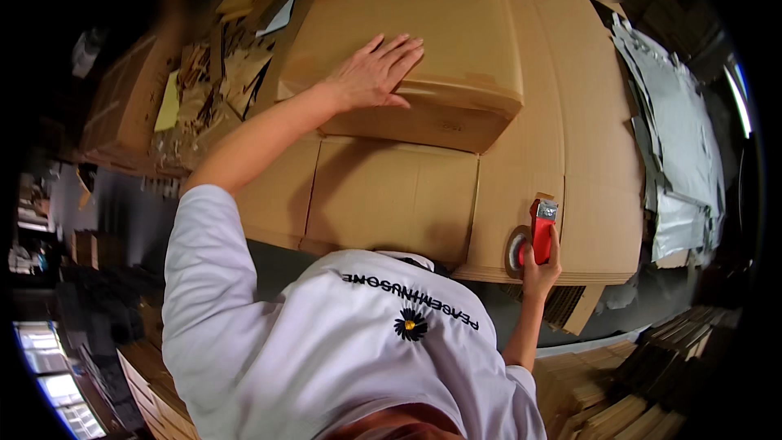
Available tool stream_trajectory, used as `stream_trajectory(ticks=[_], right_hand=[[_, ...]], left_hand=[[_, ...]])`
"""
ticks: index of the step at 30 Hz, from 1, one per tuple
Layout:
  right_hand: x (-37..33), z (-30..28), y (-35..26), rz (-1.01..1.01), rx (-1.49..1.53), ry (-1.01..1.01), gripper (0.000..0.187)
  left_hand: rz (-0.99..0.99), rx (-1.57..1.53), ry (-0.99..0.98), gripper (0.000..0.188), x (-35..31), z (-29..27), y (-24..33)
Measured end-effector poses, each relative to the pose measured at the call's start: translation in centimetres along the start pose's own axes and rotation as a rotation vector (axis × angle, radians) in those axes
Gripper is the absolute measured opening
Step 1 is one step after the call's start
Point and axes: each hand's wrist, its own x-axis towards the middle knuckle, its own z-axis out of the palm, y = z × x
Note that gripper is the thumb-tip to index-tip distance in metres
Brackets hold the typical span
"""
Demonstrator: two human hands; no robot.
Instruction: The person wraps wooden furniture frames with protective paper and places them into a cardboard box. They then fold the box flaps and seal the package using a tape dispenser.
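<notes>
A closed cardboard box [440, 24] lies on a spread of flat cardboard sheets [391, 195], its near edge taped over. Flat on the box top, close to that near edge, rests my left hand [373, 73], fingers stretched out and holding nothing. Over the sheets at the right, near their front edge, my right hand [541, 269] grips a red tape dispenser [544, 224] with a metal head. A tape roll [517, 251] sits at the dispenser's left side. Part of my right fingers is hidden behind the dispenser.
Grey-white plastic sheeting [672, 114] is heaped at the right of the cardboard. Cardboard scraps [216, 81] pile up at the left, beside a large brown carton [122, 106]. Stacked flattened cardboard [627, 375] lies at the lower right.
</notes>
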Motion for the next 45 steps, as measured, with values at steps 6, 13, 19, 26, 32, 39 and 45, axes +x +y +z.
stream_trajectory(ticks=[6,13,19,26,32,39,45], right_hand=[[-1.3,6.7,-13.1,-0.190,0.271,-0.203,0.066],[-5.3,28.2,-34.5,-0.119,0.546,-1.065,0.073],[-15.5,55.3,-43.0,-1.011,0.409,-1.031,0.079],[-16.2,72.9,-41.9,-1.252,-0.483,-1.303,0.032],[1.3,57.5,-51.4,-1.303,-0.194,-0.980,0.029],[16.2,43.3,-52.0,-1.015,-0.374,-0.776,0.034],[24.8,40.4,-46.0,-0.740,-0.193,-0.757,0.031]], left_hand=[[0.006,0.046,0.290,0.069,-10.7,5.4,-0.1],[-0.829,-1.012,0.281,0.052,-31.7,19.1,9.1],[-1.123,-0.992,0.488,0.014,-37.9,7.0,14.0],[-1.331,-1.272,0.467,0.014,-42.8,5.8,10.5],[-0.819,-1.077,0.732,0.019,-31.0,7.5,-0.3],[-0.612,-0.864,1.049,0.077,-16.4,10.6,-3.9],[-0.835,-1.089,0.748,0.107,-17.4,14.8,-0.6]])
